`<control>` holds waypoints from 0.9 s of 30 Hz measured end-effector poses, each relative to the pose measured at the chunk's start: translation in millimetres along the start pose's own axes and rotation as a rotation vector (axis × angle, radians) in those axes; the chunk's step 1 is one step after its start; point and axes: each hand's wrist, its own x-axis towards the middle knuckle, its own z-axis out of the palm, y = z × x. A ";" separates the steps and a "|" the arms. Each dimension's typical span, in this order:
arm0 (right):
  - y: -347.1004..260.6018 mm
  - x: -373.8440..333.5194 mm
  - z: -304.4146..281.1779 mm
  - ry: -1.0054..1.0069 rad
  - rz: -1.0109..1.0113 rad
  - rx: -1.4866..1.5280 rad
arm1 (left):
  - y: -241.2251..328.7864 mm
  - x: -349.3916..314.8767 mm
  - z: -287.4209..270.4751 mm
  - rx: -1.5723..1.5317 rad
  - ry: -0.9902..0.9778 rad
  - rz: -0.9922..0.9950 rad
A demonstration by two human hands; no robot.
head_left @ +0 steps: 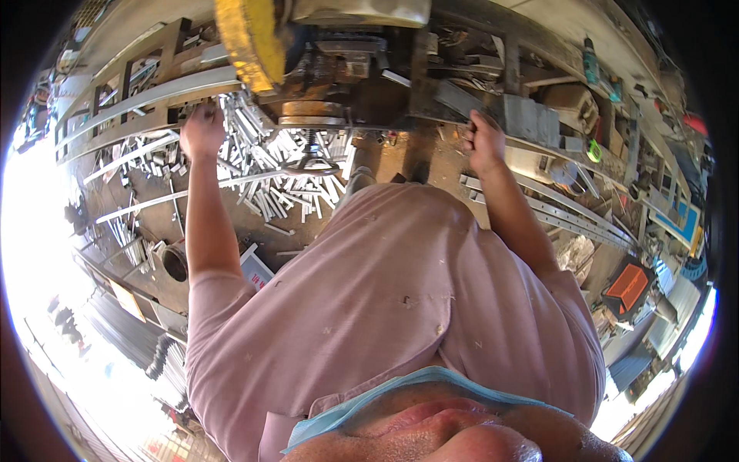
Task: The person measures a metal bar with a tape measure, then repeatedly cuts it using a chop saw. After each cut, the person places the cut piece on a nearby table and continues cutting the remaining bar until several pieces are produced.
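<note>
My left hand [202, 135] is at the left of the machine, just below a long silver metal bar [158, 94]. Its fingers are smeared by motion, and I cannot tell whether they grip anything. On the right, my right hand [485, 144] is closed, fingers curled, at the bench's front edge. Near its fingertips lies the end of a flat grey metal piece [459, 100]; whatever the hand holds, if anything, is hidden. Between my hands stands a machine with a yellow curved part [250, 42] and a round rusty base [312, 113].
Many short silver offcuts [281, 173] lie heaped on the floor below the machine. Grey metal blocks [531, 121] and a green power tool [590, 61] rest on the right bench. Long perforated bars [554, 208] lie at right, near an orange-and-black case [627, 289].
</note>
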 end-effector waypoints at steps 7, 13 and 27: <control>-4.9 6.8 -6.3 -0.036 0.116 0.214 | 34.9 138.8 8.7 0.185 -0.162 0.217; -18.9 -22.0 2.6 -0.074 0.097 0.293 | 56.3 193.9 16.2 0.505 -0.409 0.300; -51.0 -30.5 129.5 -0.290 0.137 0.354 | 37.9 216.7 90.3 0.275 -0.305 0.730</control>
